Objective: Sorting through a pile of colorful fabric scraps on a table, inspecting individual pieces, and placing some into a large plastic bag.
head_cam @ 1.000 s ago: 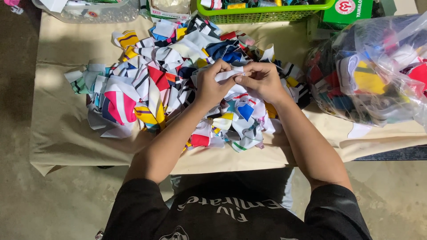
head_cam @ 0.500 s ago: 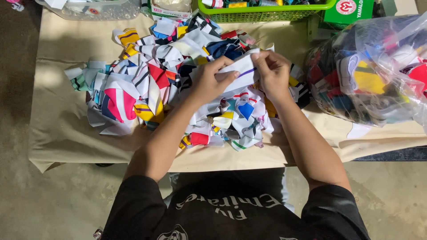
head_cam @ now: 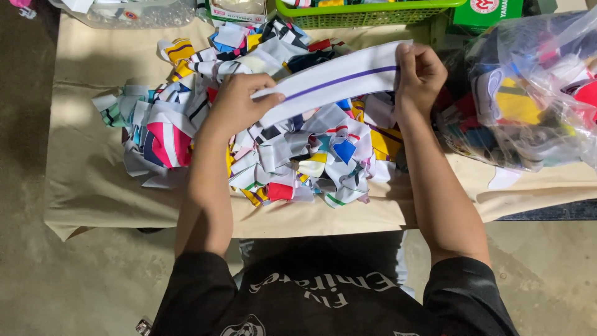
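Note:
A white fabric strip with a purple line is stretched flat between both hands above a heap of colourful fabric scraps. My left hand pinches the strip's left end. My right hand grips its right end, a little higher. The heap lies on a table covered with beige cloth.
A clear plastic bag full of fabric pieces sits at the right. A green basket and a green box stand at the far edge, with a clear bag at far left. Concrete floor lies below the table's near edge.
The hands moved apart and up from the heap's centre. The white strip, bunched between them earlier, is now pulled out straight.

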